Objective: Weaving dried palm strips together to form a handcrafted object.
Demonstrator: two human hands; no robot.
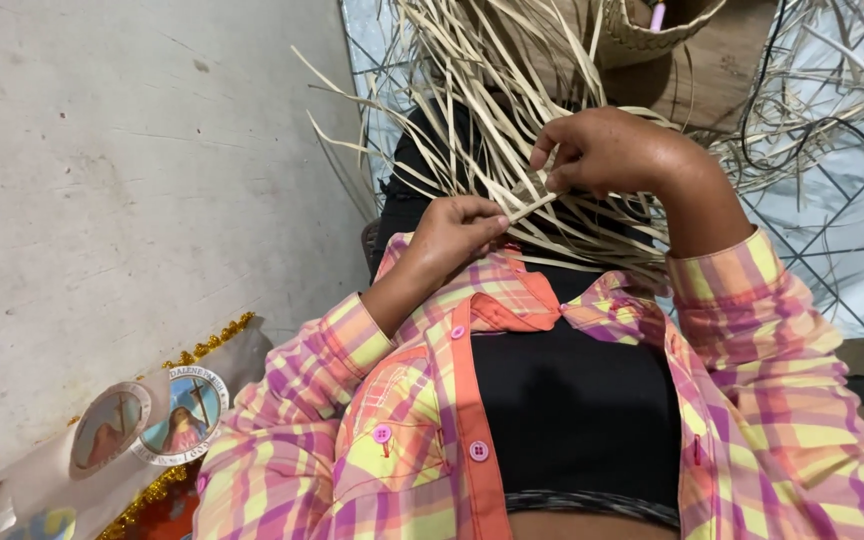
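A pale straw strip (pixel 532 207) is pinched at both ends by the left hand (pixel 457 232) and, at two o'clock, the right hand (pixel 602 150), mid-weave; tucking under neighbouring strips (pixel 472 110) likely follows.

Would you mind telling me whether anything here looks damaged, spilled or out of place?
Nothing stands out. The left hand and right hand pinch pale straw strips; their loose ends splay outward unevenly, but none looks torn.

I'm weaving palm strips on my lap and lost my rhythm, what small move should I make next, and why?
Probably draw the strip pinched between both hands snug across the weave. The left hand grips its near end, the right hand pinches it farther along, and it lies loose over the crossed strips fanning away, not yet flat against them.
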